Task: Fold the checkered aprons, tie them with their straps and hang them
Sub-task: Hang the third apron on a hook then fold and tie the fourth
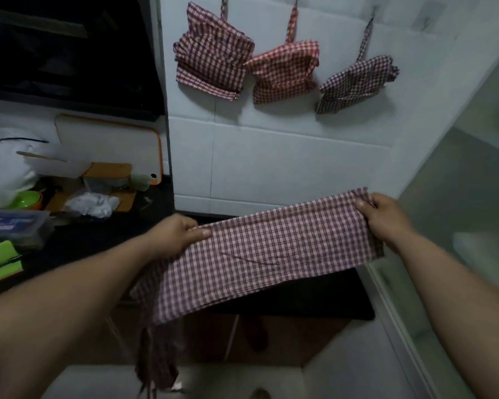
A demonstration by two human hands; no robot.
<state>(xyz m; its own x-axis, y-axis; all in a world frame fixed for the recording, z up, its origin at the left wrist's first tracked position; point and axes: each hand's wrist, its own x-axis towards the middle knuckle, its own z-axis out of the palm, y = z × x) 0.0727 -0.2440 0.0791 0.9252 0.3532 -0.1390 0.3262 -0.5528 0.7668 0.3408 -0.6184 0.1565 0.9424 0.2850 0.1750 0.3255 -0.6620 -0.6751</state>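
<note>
1. Apron [257, 254] in pink-and-maroon check, folded into a long band, stretched in the air above the edge of the black counter [98, 234], in front of the white tiled wall [271, 156].
2. Left hand [173, 234] at the band's lower left end, thumb on top and fingers curled beneath, pinching the cloth.
3. Right hand [386, 217] at the higher right end, fingers curled round the bunched edge, gripping it.
4. Straps [156, 355] and loose cloth hanging below the left hand toward the floor.
5. On the wall above, three folded bundles hung side by side by their loops: maroon bundle [213, 64] at left, red bundle [283, 73] in the middle with its corner meeting the first, purple bundle [357, 82] at right, set apart.
6. Far left on the counter: white cutting board [159, 151] with orange rim leaning on the wall, green bowl [26, 198], clear plastic box [15, 226], crumpled white bag [92, 204].
</note>
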